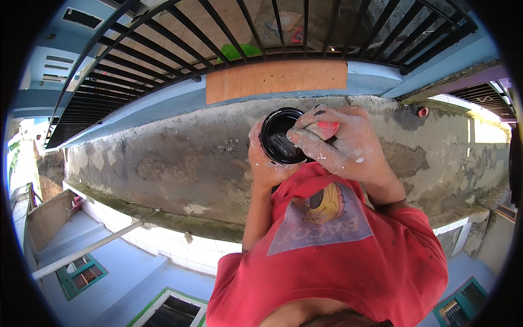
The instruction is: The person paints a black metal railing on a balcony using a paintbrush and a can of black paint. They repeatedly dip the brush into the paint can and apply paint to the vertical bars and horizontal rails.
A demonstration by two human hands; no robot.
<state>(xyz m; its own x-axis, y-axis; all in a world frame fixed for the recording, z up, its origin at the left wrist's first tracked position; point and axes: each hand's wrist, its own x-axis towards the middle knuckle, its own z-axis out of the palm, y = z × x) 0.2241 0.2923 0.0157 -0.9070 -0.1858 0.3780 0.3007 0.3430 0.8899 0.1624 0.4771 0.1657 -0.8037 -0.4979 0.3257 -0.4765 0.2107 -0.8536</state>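
A round open can of glossy black paint is held in front of my chest. My left hand wraps around its near left side. Over the can's right rim, my right hand grips a tool with a red-tipped handle, which looks like a paintbrush. Its working end is hidden by my fingers and the can. Pale, whitish smears cover the right hand, with a dark spot near the knuckles.
A black metal railing tops the low blue wall ahead. An orange-brown plywood board rests against that wall. Underfoot is stained concrete, with a short pipe stub to the right. Behind the railing lies a green object.
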